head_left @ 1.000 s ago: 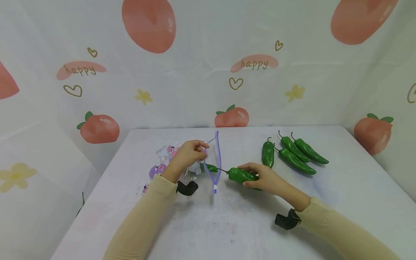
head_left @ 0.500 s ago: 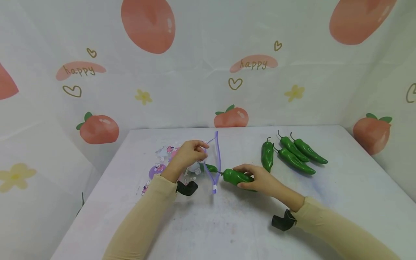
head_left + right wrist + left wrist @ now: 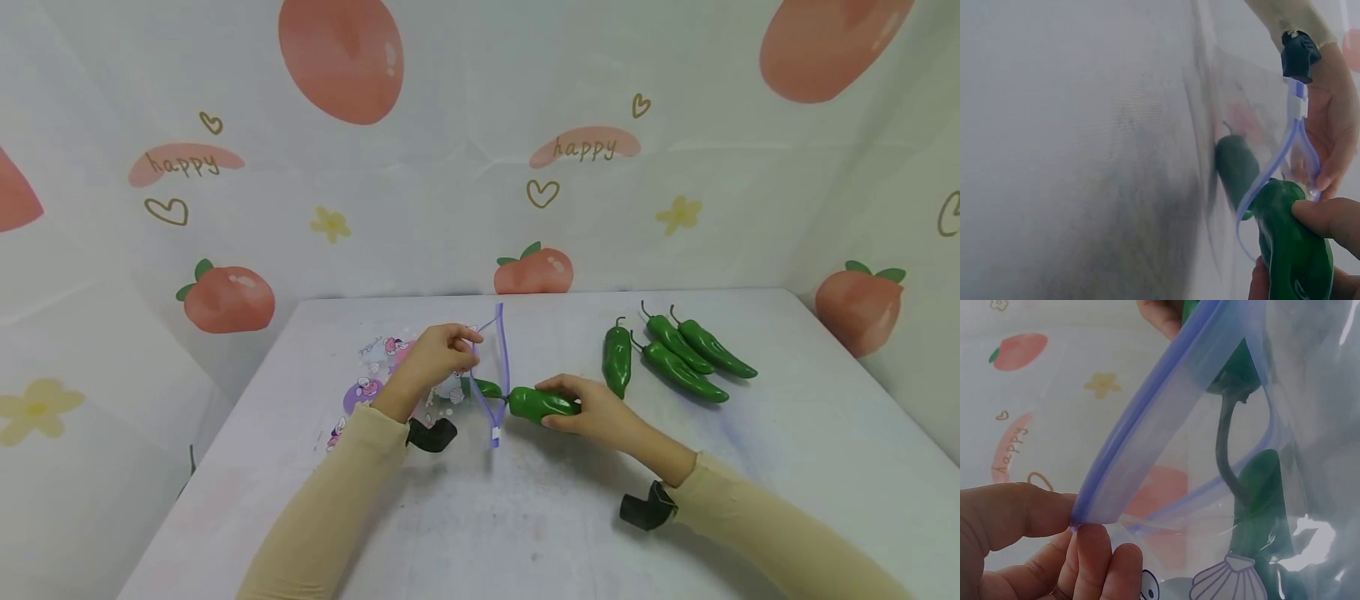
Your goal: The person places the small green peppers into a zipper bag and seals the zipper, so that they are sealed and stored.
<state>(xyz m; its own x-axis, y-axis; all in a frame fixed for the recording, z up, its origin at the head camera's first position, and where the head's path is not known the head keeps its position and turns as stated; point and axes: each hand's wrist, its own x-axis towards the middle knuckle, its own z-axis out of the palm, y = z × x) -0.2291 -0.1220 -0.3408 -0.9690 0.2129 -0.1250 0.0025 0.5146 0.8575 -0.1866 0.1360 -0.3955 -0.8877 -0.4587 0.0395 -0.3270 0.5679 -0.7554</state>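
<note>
A clear zip bag (image 3: 496, 417) with a purple zip edge and cartoon prints lies with its mouth spread toward the right. My left hand (image 3: 442, 358) pinches the purple rim (image 3: 1124, 428) between thumb and fingers. My right hand (image 3: 600, 408) grips a green pepper (image 3: 540, 403) by its body, stem end pointing left. In the left wrist view that pepper's stem (image 3: 1225, 440) shows through the clear film, just inside the mouth. Another green pepper (image 3: 1236, 164) lies inside the bag, close to the held one's stem.
Several green peppers (image 3: 682, 371) lie on the right of the white table (image 3: 480, 533), one of them (image 3: 618, 358) just behind my right hand. A fruit-printed cloth (image 3: 420, 200) hangs behind the table. Black wrist mounts (image 3: 432, 435) sit on both wrists.
My right hand has moved left with the pepper, bringing its stem end from outside the bag to the mouth. The left hand has stayed in place at the rim.
</note>
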